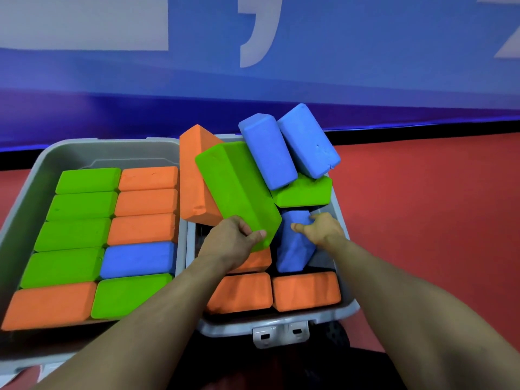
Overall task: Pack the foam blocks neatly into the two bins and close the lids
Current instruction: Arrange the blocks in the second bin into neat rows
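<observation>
Gripping the near end of a tilted green block (237, 192), the left hand (230, 240) has its thumb on top and fingers curled under. The right hand (323, 230) holds a blue block (294, 243) standing on end in the right bin (349, 305), fingers wrapped round its top. The left bin (33, 175) already looks packed flat. Over the right bin sits a loose heap: an orange block (192, 175), two more blue ones and another green.

These look like light, squishy foam, so they probably won't slip or break, just dent a bit. I'd grab each across the short sides near the middle and lay it flat. No lids in view.
</observation>
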### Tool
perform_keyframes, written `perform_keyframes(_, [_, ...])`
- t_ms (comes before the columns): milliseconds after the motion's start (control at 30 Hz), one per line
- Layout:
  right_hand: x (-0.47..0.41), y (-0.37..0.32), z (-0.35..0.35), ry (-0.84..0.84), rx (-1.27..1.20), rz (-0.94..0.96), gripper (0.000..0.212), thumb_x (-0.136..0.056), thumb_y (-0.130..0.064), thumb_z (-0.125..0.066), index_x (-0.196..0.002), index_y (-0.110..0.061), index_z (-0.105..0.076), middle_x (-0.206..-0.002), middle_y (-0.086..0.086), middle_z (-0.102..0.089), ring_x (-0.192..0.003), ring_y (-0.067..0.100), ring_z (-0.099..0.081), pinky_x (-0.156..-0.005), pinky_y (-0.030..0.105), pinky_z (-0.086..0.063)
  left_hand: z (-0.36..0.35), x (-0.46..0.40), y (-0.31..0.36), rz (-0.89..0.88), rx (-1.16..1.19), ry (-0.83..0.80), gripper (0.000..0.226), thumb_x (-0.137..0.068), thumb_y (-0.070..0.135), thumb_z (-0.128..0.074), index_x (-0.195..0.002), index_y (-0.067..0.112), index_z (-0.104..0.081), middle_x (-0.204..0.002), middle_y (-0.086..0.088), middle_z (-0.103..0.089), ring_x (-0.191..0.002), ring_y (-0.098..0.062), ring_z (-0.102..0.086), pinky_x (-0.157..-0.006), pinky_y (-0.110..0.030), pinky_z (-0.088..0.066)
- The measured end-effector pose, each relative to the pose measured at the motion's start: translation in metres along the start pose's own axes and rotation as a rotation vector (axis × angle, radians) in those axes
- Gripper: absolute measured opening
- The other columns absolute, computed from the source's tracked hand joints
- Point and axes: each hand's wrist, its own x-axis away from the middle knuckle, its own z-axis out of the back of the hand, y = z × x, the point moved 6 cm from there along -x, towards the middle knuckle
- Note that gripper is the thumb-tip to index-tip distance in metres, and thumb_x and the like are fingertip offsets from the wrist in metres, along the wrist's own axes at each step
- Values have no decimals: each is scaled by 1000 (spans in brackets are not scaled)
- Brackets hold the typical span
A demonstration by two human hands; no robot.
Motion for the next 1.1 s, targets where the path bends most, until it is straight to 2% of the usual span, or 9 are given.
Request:
perform_keyframes(67, [-2,-3,6,-3,-112,-60,75,-75,-60,-79,-128,-9,-65,-131,18,-63,-112,37,-65,-86,45,-59,0,1,0,5,12,-4,36,-84,52,-74,-82,20,-57,-78,1,-66,-77,-20,-62,-62,-30,-40])
perform_keyframes(133, [-2,-2,10,-42,-272,-136,73,-69,-54,-85,-120,-5,-67,-122,18,-65,-93,40,-69,-61,51,-62,1,1,0,9,10,0,36,-84,51,-74,-82,20,-56,-75,2,-64,-74,-19,-60,-60,-31,-37])
perform_keyframes(167, [2,-2,12,-66,-323,-168,71,-70,-50,-86,-119,-3,-65,-121,18,-63,-90,41,-68,-60,54,-62,2,1,1,11,8,4,36,-85,51,-74,-81,20,-56,-74,2,-62,-73,-19,-59,-60,-31,-36])
perform_keyframes(300, [17,-2,22,-77,-381,-206,61,-80,-41,-82,-121,-2,-58,-121,17,-55,-94,45,-66,-74,59,-60,2,3,3,17,6,-1,36,-85,50,-74,-82,21,-53,-76,3,-60,-78,-23,-59,-65,-31,-36])
perform_keyframes(600, [41,-12,42,-59,-348,-242,50,-82,-40,-75,-107,-3,-53,-113,20,-59,-75,48,-70,-64,57,-61,10,7,-2,42,36,-4,40,-84,49,-75,-96,14,-57,-86,-4,-66,-85,-25,-62,-72,-35,-45])
perform_keyframes(800, [46,-2,40,-97,-586,-297,56,-82,-36,-78,-120,-3,-54,-122,17,-57,-94,43,-66,-57,54,-61,10,10,3,51,26,-17,50,-82,52,-77,-105,14,-54,-106,-6,-65,-100,-28,-61,-82,-35,-46])
perform_keyframes(867, [51,5,37,-125,-671,-328,54,-85,-35,-76,-123,-4,-55,-121,17,-58,-96,41,-66,-63,56,-62,10,13,12,13,-6,-16,58,-78,54,-79,-111,13,-53,-109,-6,-63,-104,-28,-60,-84,-35,-46])
perform_keyframes(967, [58,13,34,-187,-719,-339,50,-87,-39,-74,-123,-8,-59,-121,15,-63,-97,37,-69,-74,59,-61,0,24,31,-121,-120,-71,61,-75,58,-79,-114,19,-54,-109,-3,-66,-103,-26,-62,-82,-35,-47])
perform_keyframes(1100, [70,11,40,-253,-749,-320,46,-91,-41,-70,-125,-12,-61,-115,11,-67,-96,31,-70,-71,51,-63,-15,49,45,-317,-529,-61,77,-75,67,-72,-134,23,-47,-124,-1,-58,-111,-28,-62,-84,-39,-49])
